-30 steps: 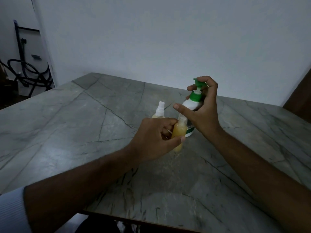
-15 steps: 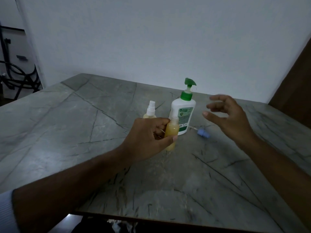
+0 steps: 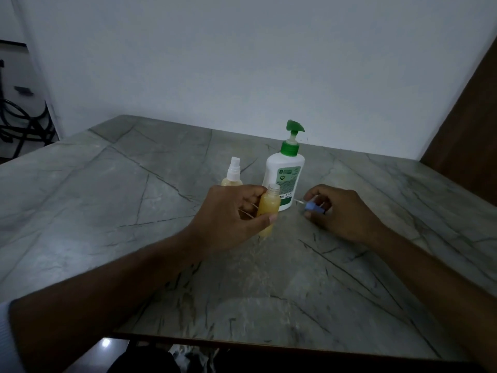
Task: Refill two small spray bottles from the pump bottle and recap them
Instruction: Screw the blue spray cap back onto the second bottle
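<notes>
My left hand (image 3: 231, 214) grips a small open-necked spray bottle (image 3: 269, 208) filled with yellow liquid, standing on the table. Just behind it stands the white pump bottle (image 3: 285, 176) with its green pump head up. A second small bottle (image 3: 232, 173) with a white spray cap on stands to the left, partly hidden behind my left hand. My right hand (image 3: 338, 211) is down on the table to the right, its fingers curled round a blue spray cap (image 3: 313, 207) whose thin dip tube points left toward the pump bottle.
Everything stands on a grey marble table (image 3: 107, 200) against a white wall. Its near edge (image 3: 269, 343) runs along the bottom. A brown wooden panel (image 3: 473, 125) rises at the right, and dark metal chair frames (image 3: 18, 122) sit at the far left.
My right hand left the pump head, swung right and came down onto the blue spray cap lying on the table. My left hand kept hold of the small open bottle.
</notes>
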